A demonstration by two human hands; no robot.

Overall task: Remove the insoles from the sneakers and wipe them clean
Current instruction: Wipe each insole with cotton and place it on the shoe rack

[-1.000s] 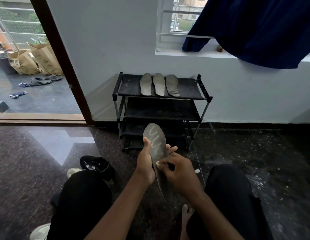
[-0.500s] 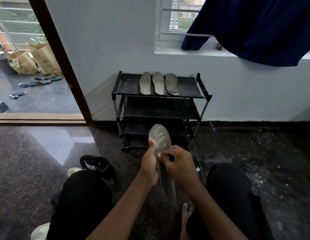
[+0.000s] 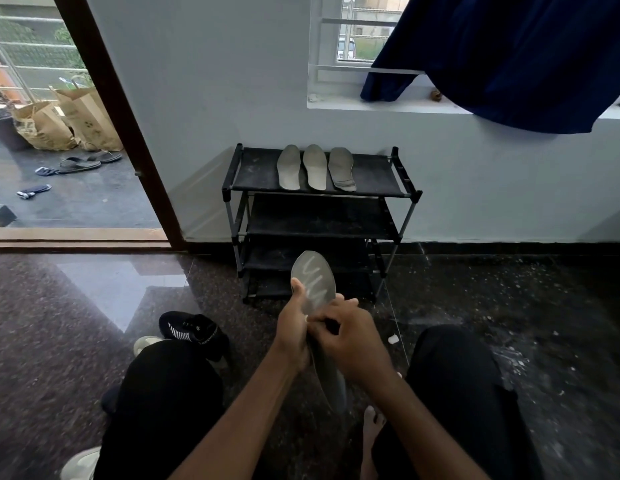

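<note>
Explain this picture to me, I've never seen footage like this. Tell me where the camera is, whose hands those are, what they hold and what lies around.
There is no machine here. A person sits on the floor with a camera worn on the head, so the single view looks forward and down at their own arms and knees. The left hand grips an insole, toe end up. The right hand curls its fingers on the insole's middle; whether it also holds a cloth is hidden. Ahead, a black shoe rack stands against the wall, with three more insoles side by side on its top shelf. A black sneaker lies by the left knee.
</note>
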